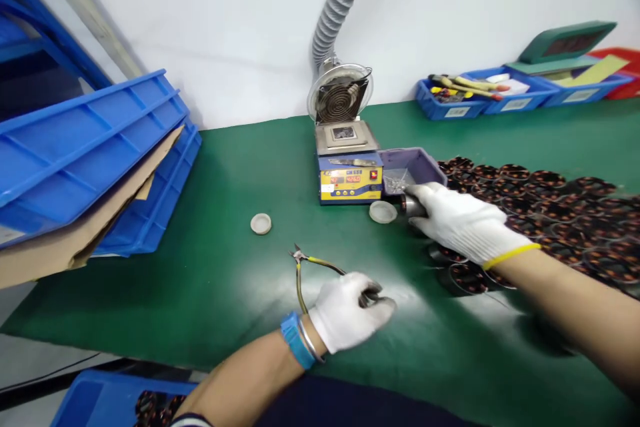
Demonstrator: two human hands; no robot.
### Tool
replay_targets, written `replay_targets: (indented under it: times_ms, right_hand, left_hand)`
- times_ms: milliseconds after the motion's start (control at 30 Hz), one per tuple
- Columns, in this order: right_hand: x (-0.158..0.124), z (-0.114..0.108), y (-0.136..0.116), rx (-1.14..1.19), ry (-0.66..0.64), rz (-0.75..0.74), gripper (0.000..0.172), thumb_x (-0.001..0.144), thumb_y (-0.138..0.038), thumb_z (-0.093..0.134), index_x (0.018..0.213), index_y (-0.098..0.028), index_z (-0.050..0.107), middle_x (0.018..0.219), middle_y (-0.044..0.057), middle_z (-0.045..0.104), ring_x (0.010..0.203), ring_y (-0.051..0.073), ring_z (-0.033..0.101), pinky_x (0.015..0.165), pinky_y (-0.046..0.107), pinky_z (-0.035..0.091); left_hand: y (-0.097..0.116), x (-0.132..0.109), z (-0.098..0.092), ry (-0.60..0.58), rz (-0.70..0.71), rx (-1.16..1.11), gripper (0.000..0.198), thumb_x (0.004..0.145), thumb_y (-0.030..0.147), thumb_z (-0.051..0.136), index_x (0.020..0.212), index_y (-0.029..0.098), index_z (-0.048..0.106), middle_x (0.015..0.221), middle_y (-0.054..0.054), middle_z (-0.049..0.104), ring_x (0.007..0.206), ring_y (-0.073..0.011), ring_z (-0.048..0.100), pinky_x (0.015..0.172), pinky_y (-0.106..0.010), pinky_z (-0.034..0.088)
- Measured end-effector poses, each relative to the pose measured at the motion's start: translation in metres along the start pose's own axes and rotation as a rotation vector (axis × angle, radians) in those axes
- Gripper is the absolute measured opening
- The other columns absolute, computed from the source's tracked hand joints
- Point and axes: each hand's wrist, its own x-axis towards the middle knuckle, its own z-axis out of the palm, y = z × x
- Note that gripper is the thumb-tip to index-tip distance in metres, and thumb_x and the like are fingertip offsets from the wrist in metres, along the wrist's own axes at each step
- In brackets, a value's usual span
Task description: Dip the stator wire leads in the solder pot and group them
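Note:
My right hand (453, 220), in a white glove with a yellow cuff, grips a small metal-cased cylinder with copper windings, which looks like a motor stator (411, 205). It is held on its side by the purple bin (417, 163). My left hand (350, 312), also gloved, is closed with its dark fingertips curled toward the thumb; what they hold, if anything, is hidden. Beside and partly behind that hand lie side cutters (299, 255) with spread yellow-green handles. Many similar copper-wound stators (555, 213) stand in rows on the right, partly under my right forearm.
A blue-yellow solder pot (350, 185) with a digital display stands at the centre back below an exhaust duct (343, 3). Two small round dishes (261, 223) (383, 212) sit in front. Stacked blue crates (95, 140) are left; blue tool bins (453, 100) line the back right.

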Motion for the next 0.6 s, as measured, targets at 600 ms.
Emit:
replay_targets:
  times_ms: [600]
  right_hand:
    - [0.001,0.006,-0.03,-0.088,-0.029,-0.137,0.057,0.099,-0.047,0.047,0.15,-0.023,0.05,0.139,0.016,0.055,0.104,0.031,0.066,0.079,0.039,0.05]
  left_hand:
    - [-0.007,-0.007,0.0,-0.119,0.13,0.156,0.038,0.09,0.055,0.062,0.099,0.021,0.077,0.091,-0.01,0.075,0.08,-0.0267,0.07,0.08,-0.036,0.055]
